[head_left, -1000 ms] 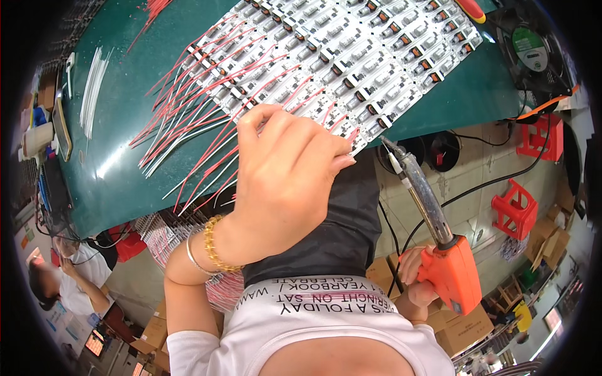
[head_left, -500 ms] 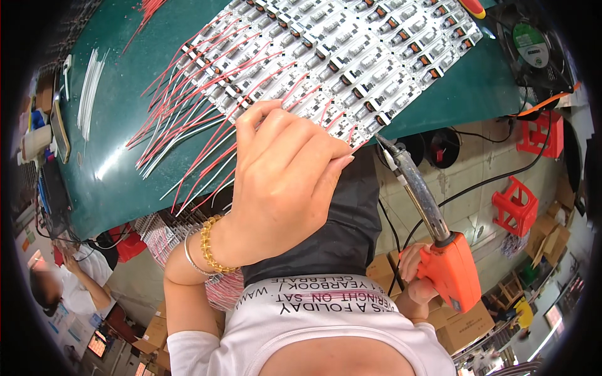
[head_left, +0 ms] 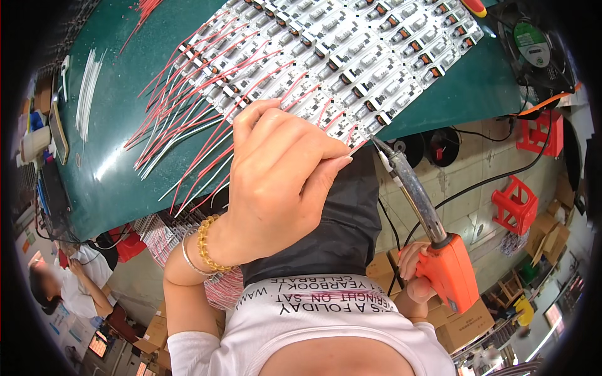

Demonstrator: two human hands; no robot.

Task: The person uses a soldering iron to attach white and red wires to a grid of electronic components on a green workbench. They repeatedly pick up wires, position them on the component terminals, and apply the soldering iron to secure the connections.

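Observation:
My left hand is raised over the near edge of a white panel of small circuit boards lying on a green table. Its fingers are pinched together; a thin wire seems to be between them, but I cannot tell for sure. Many red and white wires fan out from the panel's left side. My right hand grips an orange soldering gun by its handle. The gun's metal tip points up at the panel's near edge.
A small black fan stands at the table's right end. Red plastic stools and cardboard boxes are on the floor at the right. Loose white wires lie at the table's left. Another person sits at lower left.
My left hand has shifted slightly left along the panel's edge. The soldering gun has stayed almost where it was.

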